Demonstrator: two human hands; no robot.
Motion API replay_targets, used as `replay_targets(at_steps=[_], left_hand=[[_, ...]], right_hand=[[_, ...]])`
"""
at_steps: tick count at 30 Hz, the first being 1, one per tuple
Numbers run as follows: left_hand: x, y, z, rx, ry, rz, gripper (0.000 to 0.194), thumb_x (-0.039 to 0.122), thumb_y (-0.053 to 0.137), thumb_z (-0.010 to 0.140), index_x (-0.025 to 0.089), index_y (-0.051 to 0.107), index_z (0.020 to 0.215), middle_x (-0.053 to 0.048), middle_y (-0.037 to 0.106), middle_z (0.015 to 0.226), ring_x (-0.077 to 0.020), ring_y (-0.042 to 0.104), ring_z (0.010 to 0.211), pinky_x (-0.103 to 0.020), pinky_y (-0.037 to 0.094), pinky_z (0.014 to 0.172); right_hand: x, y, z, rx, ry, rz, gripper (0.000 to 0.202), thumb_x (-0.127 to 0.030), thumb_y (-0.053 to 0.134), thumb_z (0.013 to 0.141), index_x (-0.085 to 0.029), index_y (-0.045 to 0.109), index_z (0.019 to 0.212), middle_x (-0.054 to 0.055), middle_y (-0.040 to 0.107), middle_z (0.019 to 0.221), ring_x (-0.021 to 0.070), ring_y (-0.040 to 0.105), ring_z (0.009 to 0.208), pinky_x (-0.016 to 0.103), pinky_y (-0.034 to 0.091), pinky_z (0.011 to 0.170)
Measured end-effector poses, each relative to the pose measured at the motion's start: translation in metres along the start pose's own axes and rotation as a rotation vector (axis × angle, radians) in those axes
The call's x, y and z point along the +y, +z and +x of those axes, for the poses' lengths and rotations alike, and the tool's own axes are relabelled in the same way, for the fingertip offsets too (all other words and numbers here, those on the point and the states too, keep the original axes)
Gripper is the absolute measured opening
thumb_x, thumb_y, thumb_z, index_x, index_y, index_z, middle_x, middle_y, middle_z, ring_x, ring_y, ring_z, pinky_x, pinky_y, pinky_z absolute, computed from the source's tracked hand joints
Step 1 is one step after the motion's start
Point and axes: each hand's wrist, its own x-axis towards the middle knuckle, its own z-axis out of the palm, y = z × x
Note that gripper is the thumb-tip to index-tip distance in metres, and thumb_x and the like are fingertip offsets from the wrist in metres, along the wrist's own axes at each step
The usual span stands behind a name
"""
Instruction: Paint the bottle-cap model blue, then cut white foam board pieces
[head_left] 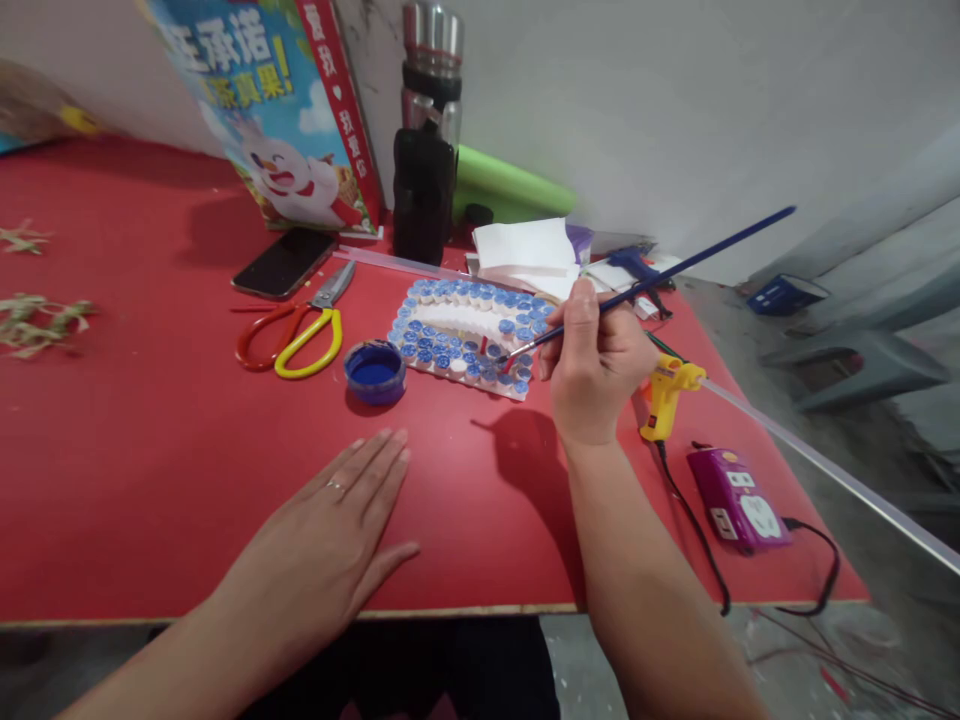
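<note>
While the red table (172, 500) fills most of the view, the disc-covered panel (461, 325) lies flat mid-table. Left hand (326, 535): palm down on the tabletop, thumb spread. Right hand (600, 365): pinching a slim blue brush (690, 261), tip at the panel's right half. Blue paint pot (375, 394) just beside the panel's near-left edge.

my desk (150, 480): smooth red top, a bit shiny, rough raw edge up front
my brush (679, 267): glossy blue handle, shiny metal collar
little panel (469, 320): bumpy all over, patchy blue paint on white
paint tub (379, 392): smooth, looks like plastic
scissors (328, 300): metal blades, slick plastic-looking grips
glue gun (664, 400): smooth yellow plastic
flask (433, 45): polished metal top
</note>
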Motion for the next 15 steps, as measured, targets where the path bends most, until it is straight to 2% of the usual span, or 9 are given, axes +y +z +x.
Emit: replay_targets(at_steps=[4, 7, 11, 13, 15], left_hand=[[0.003, -0.01, -0.018, -0.007, -0.054, 0.032, 0.076, 0.051, 0.036, 0.11, 0.002, 0.026, 0.167, -0.027, 0.061, 0.151, -0.0415, 0.063, 0.136, -0.055, 0.05, 0.11], [0.008, -0.007, -0.012, -0.017, -0.049, -0.027, 0.08, 0.054, 0.037, 0.109, 0.003, 0.021, 0.169, -0.026, 0.053, 0.159, -0.0393, 0.055, 0.145, -0.053, 0.048, 0.116], [0.016, 0.011, 0.024, -0.09, -0.088, -0.116, 0.09, 0.067, 0.042, 0.104, -0.005, 0.042, 0.158, -0.032, 0.041, 0.165, -0.0434, 0.041, 0.155, -0.054, 0.041, 0.124], [0.024, 0.02, 0.047, -0.143, -0.171, -0.158, 0.098, 0.073, 0.039, 0.102, -0.009, 0.043, 0.155, -0.036, 0.036, 0.165, -0.0469, 0.036, 0.156, -0.059, 0.038, 0.125], [0.038, 0.027, 0.069, -0.207, -0.225, -0.202, 0.1, 0.074, 0.039, 0.101, -0.009, 0.04, 0.157, -0.037, 0.03, 0.167, -0.0466, 0.03, 0.159, -0.061, 0.034, 0.127]], right_hand=[[-0.002, 0.001, 0.001, -0.012, 0.007, 0.033, 0.037, -0.043, 0.055, 0.106, -0.025, 0.06, 0.075, -0.009, 0.048, 0.048, 0.0083, 0.049, 0.037, 0.027, 0.042, 0.043], [-0.002, 0.001, 0.0, -0.007, 0.017, 0.014, 0.038, -0.044, 0.055, 0.107, -0.025, 0.06, 0.075, -0.008, 0.051, 0.05, 0.0081, 0.05, 0.038, 0.027, 0.042, 0.043], [0.001, 0.0, 0.0, 0.01, 0.008, 0.011, 0.038, -0.045, 0.058, 0.106, -0.024, 0.063, 0.075, -0.007, 0.053, 0.051, 0.0092, 0.053, 0.041, 0.027, 0.044, 0.045], [0.0, -0.001, 0.0, 0.009, 0.022, 0.009, 0.038, -0.045, 0.058, 0.106, -0.024, 0.063, 0.075, -0.008, 0.053, 0.051, 0.0089, 0.053, 0.04, 0.027, 0.043, 0.044], [-0.003, -0.002, 0.001, 0.012, 0.023, 0.013, 0.038, -0.044, 0.057, 0.107, -0.024, 0.062, 0.075, -0.008, 0.052, 0.051, 0.0081, 0.052, 0.038, 0.026, 0.042, 0.042]])
